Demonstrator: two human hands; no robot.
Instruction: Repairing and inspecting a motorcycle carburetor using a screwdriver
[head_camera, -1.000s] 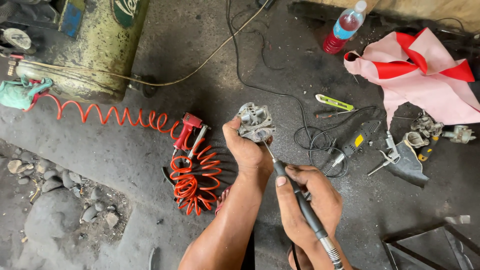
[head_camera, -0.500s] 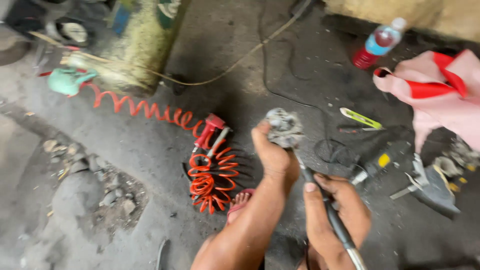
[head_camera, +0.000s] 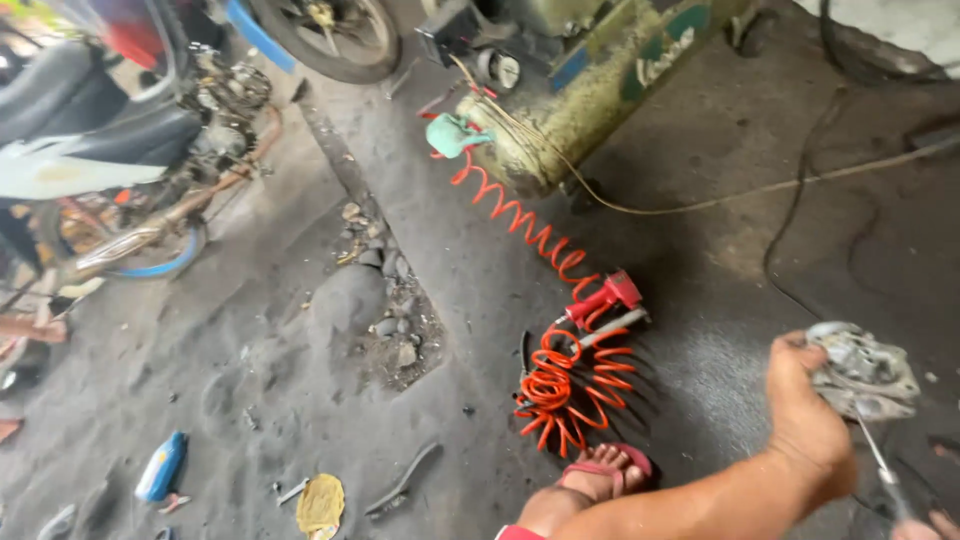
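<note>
Left hand (head_camera: 805, 415) raised at lower right, forearm slanting up from the bottom edge, fingers curled and clamped round one grey metal part (head_camera: 862, 372), held just above the floor (head_camera: 700, 260). One thin metal tool (head_camera: 878, 455) touching the part's underside, its shaft running down to the bottom right corner. Right hand (head_camera: 925, 527) barely in view at that corner; fingers cut off by the edge, so grip cannot be told. Just left of the forearm, one foot in a red sandal (head_camera: 605, 470). Beyond the foot, one coiled orange hose (head_camera: 560, 375) with one red air gun (head_camera: 605, 298) lying on it. Hose stretching up and away to one green compressor (head_camera: 600, 80), well apart from the fingers. Far to the left, one motorbike (head_camera: 120, 130). Near the bottom edge, one blue bottle (head_camera: 160, 466) and one yellow rag (head_camera: 320, 503).
</note>
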